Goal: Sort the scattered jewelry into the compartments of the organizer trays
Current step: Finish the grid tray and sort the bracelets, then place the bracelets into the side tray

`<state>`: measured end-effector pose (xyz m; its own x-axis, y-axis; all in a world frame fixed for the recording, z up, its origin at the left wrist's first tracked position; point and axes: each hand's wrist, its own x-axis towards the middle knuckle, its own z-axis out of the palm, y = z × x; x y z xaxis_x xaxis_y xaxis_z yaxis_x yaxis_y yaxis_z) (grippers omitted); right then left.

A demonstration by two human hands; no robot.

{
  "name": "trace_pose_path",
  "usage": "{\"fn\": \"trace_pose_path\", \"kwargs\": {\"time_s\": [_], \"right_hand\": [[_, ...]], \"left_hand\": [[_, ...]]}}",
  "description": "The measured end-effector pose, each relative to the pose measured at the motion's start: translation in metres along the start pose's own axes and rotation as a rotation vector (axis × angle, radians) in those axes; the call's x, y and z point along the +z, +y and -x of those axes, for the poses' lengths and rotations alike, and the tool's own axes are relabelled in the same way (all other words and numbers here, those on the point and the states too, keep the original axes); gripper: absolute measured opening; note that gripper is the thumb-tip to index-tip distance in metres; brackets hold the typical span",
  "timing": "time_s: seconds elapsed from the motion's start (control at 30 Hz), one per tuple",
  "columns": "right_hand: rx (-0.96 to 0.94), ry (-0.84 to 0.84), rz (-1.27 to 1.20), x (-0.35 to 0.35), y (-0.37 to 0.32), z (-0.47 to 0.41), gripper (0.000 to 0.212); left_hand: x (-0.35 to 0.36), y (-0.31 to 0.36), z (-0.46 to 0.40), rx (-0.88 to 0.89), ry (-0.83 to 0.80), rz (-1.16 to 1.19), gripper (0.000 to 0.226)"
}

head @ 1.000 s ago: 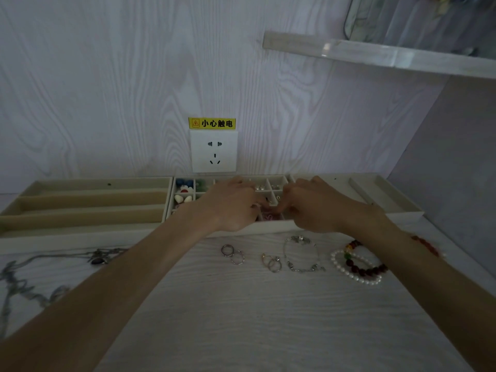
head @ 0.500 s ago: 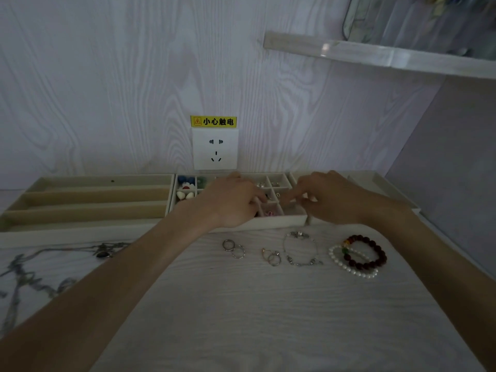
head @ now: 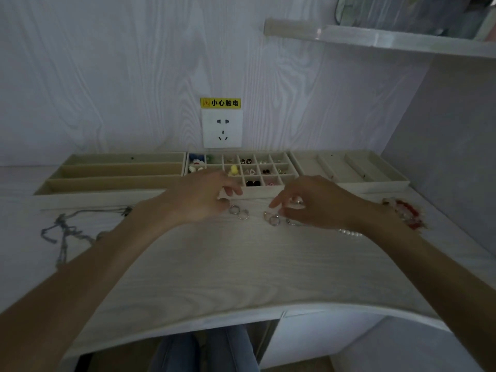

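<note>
Two pairs of silver rings lie loose on the bench (head: 241, 269) just in front of the gridded middle tray (head: 237, 194): one pair (head: 239, 212) at its 6 o'clock, the other pair (head: 271, 218) at about 5 o'clock. Many of that tray's small compartments already hold earrings and studs, so the small pieces look largely sorted. The long-slotted left tray (head: 107, 174) at 9 o'clock and the right tray (head: 349, 170) at 3 o'clock show almost nothing in them, while silver chains (head: 67, 234) lie well out at 8 o'clock, a pearl bracelet (head: 349, 233) at 4 o'clock and a red beaded bracelet (head: 405, 212) beyond it. By this look, rings, chains and bracelets are all left to place.

The left hand (head: 196, 200) hovers just beside the first ring pair, fingers loosely curled, its grip narrow and seemingly holding nothing. The right hand (head: 314, 202) reaches over the second pair, thumb and forefinger slightly parted, just short of the rings; a glint under its fingers may be jewelry, but I cannot tell.
</note>
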<state>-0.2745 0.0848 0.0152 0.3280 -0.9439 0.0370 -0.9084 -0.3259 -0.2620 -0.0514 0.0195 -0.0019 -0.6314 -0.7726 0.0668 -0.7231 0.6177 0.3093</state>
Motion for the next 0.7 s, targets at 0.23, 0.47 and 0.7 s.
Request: {"fn": "trace_pose_path", "kwargs": {"time_s": [0.23,0.47,0.7], "right_hand": [[-0.010,0.000,0.032,0.026,-0.014,-0.035,0.024],[0.065,-0.025,-0.140,0.028,-0.002,-0.054,0.014],[0.210,-0.110,-0.194,0.022,-0.020,-0.050,0.011]], "left_hand": [[0.015,-0.007,0.001,-0.022,0.008,-0.038,0.022],[0.017,-0.013,-0.012,0.025,0.080,-0.089,0.019],[0.009,-0.014,-0.019,-0.114,0.034,0.066,0.018]]}}
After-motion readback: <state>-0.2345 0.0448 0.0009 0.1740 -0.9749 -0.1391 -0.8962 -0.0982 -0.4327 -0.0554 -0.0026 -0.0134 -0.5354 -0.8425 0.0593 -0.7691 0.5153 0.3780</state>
